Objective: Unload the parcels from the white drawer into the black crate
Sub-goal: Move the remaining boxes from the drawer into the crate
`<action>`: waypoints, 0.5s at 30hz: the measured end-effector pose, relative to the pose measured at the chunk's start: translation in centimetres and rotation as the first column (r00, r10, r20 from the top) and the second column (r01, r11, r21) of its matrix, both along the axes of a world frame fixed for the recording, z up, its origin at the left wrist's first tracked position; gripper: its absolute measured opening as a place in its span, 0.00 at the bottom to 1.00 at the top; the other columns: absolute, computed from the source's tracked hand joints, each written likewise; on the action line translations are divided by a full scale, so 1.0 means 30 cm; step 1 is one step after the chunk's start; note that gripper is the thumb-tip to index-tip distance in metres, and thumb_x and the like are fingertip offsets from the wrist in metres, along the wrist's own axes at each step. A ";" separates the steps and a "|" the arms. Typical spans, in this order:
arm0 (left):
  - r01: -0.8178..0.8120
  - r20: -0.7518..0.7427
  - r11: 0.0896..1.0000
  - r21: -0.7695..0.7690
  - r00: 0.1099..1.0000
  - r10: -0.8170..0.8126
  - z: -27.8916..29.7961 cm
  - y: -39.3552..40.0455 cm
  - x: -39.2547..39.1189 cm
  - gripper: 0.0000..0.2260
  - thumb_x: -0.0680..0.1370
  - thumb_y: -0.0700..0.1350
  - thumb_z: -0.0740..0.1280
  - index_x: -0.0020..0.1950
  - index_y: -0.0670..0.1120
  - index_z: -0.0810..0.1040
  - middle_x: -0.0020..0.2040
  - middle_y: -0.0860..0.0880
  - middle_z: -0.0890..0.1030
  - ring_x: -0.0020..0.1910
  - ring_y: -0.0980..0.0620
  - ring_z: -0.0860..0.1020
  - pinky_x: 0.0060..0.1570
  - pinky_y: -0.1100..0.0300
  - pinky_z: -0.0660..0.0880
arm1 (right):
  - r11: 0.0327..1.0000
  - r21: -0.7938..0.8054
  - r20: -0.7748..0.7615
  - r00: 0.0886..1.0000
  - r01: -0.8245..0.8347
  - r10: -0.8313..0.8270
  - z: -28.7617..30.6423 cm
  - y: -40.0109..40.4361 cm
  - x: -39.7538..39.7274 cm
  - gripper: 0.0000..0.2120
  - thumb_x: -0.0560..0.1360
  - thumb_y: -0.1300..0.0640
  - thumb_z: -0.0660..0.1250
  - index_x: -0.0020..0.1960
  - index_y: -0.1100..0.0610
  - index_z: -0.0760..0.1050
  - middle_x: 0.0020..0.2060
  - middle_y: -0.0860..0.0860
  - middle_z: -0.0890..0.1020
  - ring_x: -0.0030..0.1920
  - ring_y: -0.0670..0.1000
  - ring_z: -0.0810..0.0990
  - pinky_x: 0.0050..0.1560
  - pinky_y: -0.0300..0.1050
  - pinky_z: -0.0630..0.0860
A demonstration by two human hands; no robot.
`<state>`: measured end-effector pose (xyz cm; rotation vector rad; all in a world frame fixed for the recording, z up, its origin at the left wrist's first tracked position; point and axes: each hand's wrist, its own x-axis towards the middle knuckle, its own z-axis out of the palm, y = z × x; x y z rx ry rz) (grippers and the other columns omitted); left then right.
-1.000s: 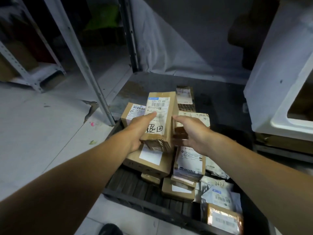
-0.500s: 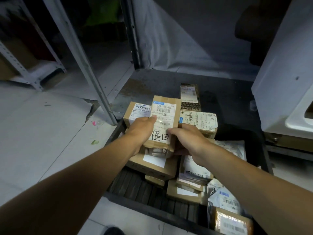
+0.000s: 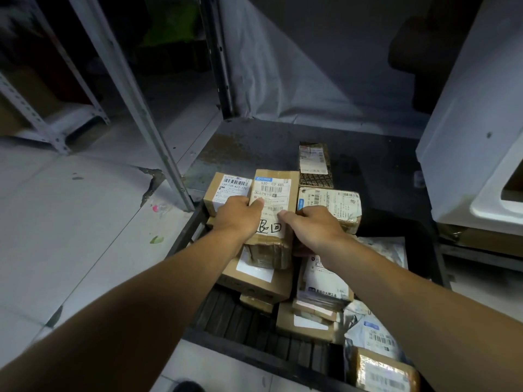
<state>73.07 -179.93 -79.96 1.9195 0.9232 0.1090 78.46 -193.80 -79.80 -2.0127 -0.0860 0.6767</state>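
Note:
A tall cardboard parcel (image 3: pixel 274 193) with a white label and handwritten marks lies on top of the pile in the black crate (image 3: pixel 254 348). My left hand (image 3: pixel 239 215) grips its left side, thumb on the label. My right hand (image 3: pixel 314 227) holds its right side, thumb on the label too. Other parcels surround it: a box with a barcode (image 3: pixel 230 186) to the left, a taped box (image 3: pixel 336 203) to the right, a flat brown box (image 3: pixel 260 281) beneath. The white drawer (image 3: pixel 481 154) stands at the right edge, its opening mostly out of view.
A patterned dark parcel (image 3: pixel 314 165) lies on the dark platform behind the crate. Plastic mailers (image 3: pixel 373 332) and a taped box (image 3: pixel 383 373) fill the crate's right front. A grey metal shelf post (image 3: pixel 133 100) slants down at the left over a tiled floor.
Both hands have lowered the tall parcel onto the pile in the crate. My right hand has moved from beside the parcel to hold its right side.

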 end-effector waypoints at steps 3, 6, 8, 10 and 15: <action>0.010 -0.028 0.999 0.053 1.000 -0.009 0.016 0.008 0.003 0.13 0.82 0.53 0.66 0.57 0.45 0.82 0.51 0.45 0.86 0.47 0.47 0.85 0.50 0.50 0.82 | 1.000 -0.025 -0.011 1.000 -0.013 0.012 0.004 -0.002 -0.007 0.16 0.79 0.43 0.68 0.58 0.54 0.80 0.52 0.50 0.84 0.51 0.54 0.83 0.53 0.55 0.84; 0.026 -0.032 0.985 0.169 0.999 -0.021 0.076 0.008 -0.006 0.19 0.82 0.53 0.66 0.71 0.47 0.73 0.59 0.45 0.84 0.45 0.52 0.82 0.35 0.62 0.76 | 0.997 -0.051 0.064 0.996 -0.060 0.063 0.048 -0.031 -0.013 0.21 0.80 0.41 0.66 0.66 0.54 0.77 0.60 0.48 0.81 0.61 0.55 0.79 0.60 0.48 0.77; 0.114 -0.064 0.911 0.396 0.993 -0.097 0.111 0.014 -0.026 0.27 0.81 0.57 0.66 0.78 0.49 0.66 0.69 0.44 0.77 0.56 0.48 0.79 0.44 0.60 0.77 | 0.984 -0.145 0.204 0.970 -0.108 0.136 0.084 -0.071 -0.012 0.29 0.80 0.40 0.65 0.77 0.51 0.67 0.69 0.50 0.75 0.71 0.57 0.72 0.63 0.46 0.70; 0.277 -0.196 0.712 0.646 0.961 -0.195 0.135 0.021 -0.053 0.38 0.78 0.63 0.66 0.82 0.53 0.55 0.81 0.42 0.61 0.78 0.40 0.62 0.71 0.43 0.67 | 0.932 -0.325 0.381 0.880 -0.158 0.282 0.119 -0.125 -0.012 0.38 0.78 0.37 0.66 0.82 0.47 0.55 0.79 0.54 0.61 0.79 0.59 0.59 0.73 0.52 0.63; 0.542 -0.446 0.366 0.756 0.836 -0.319 0.220 -0.041 -0.086 0.51 0.73 0.71 0.66 0.81 0.59 0.35 0.82 0.45 0.35 0.80 0.39 0.34 0.77 0.35 0.44 | 0.713 -0.692 0.530 0.596 -0.108 0.604 0.215 -0.273 -0.029 0.51 0.73 0.31 0.68 0.81 0.40 0.36 0.82 0.53 0.36 0.81 0.58 0.35 0.80 0.61 0.42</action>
